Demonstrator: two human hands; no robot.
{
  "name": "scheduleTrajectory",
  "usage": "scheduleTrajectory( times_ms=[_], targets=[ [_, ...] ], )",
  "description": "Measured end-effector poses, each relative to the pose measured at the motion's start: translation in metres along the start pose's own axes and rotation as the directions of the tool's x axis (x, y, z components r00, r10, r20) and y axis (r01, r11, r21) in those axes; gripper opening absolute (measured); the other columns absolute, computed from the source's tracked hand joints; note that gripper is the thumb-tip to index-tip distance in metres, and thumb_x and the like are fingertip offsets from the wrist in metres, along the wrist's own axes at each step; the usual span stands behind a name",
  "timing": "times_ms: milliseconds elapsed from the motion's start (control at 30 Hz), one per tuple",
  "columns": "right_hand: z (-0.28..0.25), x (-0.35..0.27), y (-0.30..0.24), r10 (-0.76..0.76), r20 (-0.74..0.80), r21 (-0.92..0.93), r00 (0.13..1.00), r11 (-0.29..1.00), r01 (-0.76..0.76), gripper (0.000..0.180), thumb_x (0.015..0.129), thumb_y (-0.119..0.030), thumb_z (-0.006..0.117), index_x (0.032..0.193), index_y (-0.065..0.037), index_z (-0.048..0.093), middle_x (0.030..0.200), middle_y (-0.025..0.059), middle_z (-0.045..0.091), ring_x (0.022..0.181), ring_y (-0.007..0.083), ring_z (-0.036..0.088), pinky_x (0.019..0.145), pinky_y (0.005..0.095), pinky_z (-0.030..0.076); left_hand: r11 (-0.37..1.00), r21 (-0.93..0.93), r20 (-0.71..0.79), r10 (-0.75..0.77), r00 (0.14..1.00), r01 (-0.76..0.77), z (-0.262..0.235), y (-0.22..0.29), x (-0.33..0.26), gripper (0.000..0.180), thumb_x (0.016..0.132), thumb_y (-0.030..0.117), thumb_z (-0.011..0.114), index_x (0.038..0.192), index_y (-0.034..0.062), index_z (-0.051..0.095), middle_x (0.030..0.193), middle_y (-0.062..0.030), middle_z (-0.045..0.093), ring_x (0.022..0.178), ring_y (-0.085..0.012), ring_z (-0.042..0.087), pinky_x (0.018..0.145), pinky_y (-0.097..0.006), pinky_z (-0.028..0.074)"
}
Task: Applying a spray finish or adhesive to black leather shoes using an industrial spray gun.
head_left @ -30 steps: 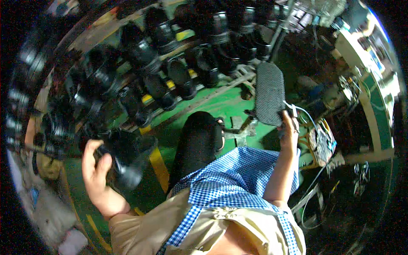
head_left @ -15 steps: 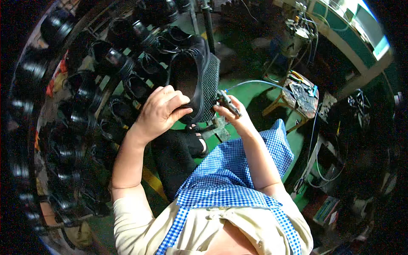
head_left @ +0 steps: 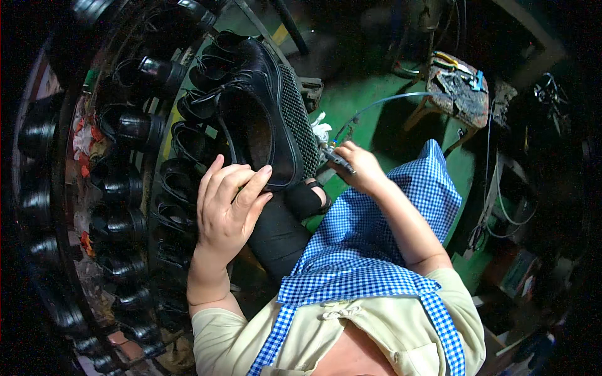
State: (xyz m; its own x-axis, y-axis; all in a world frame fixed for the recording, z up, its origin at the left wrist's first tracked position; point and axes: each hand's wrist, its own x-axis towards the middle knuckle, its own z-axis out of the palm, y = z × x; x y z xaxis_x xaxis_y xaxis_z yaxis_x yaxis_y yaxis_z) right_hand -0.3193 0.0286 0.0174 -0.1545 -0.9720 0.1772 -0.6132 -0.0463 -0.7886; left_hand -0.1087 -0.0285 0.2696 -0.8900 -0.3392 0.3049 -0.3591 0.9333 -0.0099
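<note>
A black lace-up shoe (head_left: pixel 251 119) is tilted in front of me, its studded sole facing right and its heel toward me. My left hand (head_left: pixel 229 203) has it by the heel, forefinger over the opening's rim and thumb lower down; the other fingers are stretched out. To the right of the heel, my right hand (head_left: pixel 360 168) is closed around a small metal spray gun (head_left: pixel 338 160). A thin blue hose (head_left: pixel 389 100) runs from the gun. The gun's tip points toward the sole; whether it touches is unclear.
Racks of black shoes (head_left: pixel 128 182) stand close on my left. At the right is a worn stool (head_left: pixel 461 94) with tools on it. Whitish material (head_left: pixel 321 128) lies beyond the gun. My apron (head_left: pixel 370 232) hangs over my lap. A loose hose (head_left: pixel 511 232) hangs farther right.
The shoe has shifted left toward the racks, and my left hand sits lower on its heel with straighter fingers. My right hand has moved slightly right, still with the spray gun. The view has shifted.
</note>
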Motion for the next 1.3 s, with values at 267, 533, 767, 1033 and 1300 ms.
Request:
scheduleTrajectory(
  times_ms=[267,533,767,1033,1300],
  targets=[
    [-0.09,-0.01,-0.041,-0.067,-0.244,0.213,0.968,0.97,0.12,0.019,0.084,-0.021,0.074,0.083,-0.005,0.065,0.078,0.0119,0.058,0.074,0.0296,0.061,0.064,0.0377,0.05,0.983,0.148,0.144,0.083,0.986,-0.105,-0.013,0.003,0.009,0.045,0.077,0.004,0.069,0.12,0.0177,0.07,0.106,-0.0042,0.063,0.102,-0.0247,0.061,0.093,-0.044,0.054],
    [-0.097,0.01,-0.067,-0.182,-0.263,0.549,0.947,0.779,0.302,0.024,0.092,-0.02,0.069,0.084,0.0,0.059,0.076,0.0135,0.056,0.072,0.0324,0.056,0.067,0.0394,0.047,0.974,0.168,0.141,0.128,0.982,-0.151,-0.013,0.002,0.012,0.044,0.077,0.003,0.07,0.119,0.0168,0.07,0.102,-0.0048,0.063,0.097,-0.024,0.062,0.085,-0.039,0.058],
    [-0.088,0.022,-0.072,-0.136,-0.285,0.63,0.949,0.72,0.292,0.028,0.093,-0.023,0.068,0.079,-0.001,0.058,0.071,0.0127,0.053,0.067,0.0311,0.053,0.065,0.0393,0.043,0.977,0.149,0.136,0.131,0.982,-0.151,-0.014,0.002,0.015,0.043,0.077,0.002,0.071,0.118,0.0155,0.07,0.101,-0.0043,0.063,0.096,-0.0241,0.062,0.083,-0.038,0.059],
    [-0.096,0.028,-0.076,-0.131,-0.091,0.671,0.987,0.724,0.158,0.02,0.095,-0.018,0.065,0.095,0.002,0.063,0.082,0.0114,0.06,0.072,0.0212,0.057,0.065,0.0318,0.047,0.978,0.141,0.123,0.136,0.983,-0.153,-0.015,0.003,0.015,0.041,0.077,0.002,0.071,0.117,0.0135,0.07,0.1,-0.0044,0.063,0.096,-0.024,0.062,0.082,-0.037,0.059],
    [-0.098,0.03,-0.082,-0.148,-0.172,0.583,0.974,0.781,0.222,0.03,0.092,-0.029,0.069,0.08,-0.001,0.064,0.071,0.0151,0.06,0.067,0.0341,0.062,0.061,0.0406,0.047,0.981,0.114,0.158,0.14,0.977,-0.159,-0.018,0.002,0.016,0.043,0.076,0.002,0.07,0.118,0.0127,0.069,0.101,-0.0043,0.063,0.097,-0.0246,0.062,0.082,-0.037,0.06]
  ],
)
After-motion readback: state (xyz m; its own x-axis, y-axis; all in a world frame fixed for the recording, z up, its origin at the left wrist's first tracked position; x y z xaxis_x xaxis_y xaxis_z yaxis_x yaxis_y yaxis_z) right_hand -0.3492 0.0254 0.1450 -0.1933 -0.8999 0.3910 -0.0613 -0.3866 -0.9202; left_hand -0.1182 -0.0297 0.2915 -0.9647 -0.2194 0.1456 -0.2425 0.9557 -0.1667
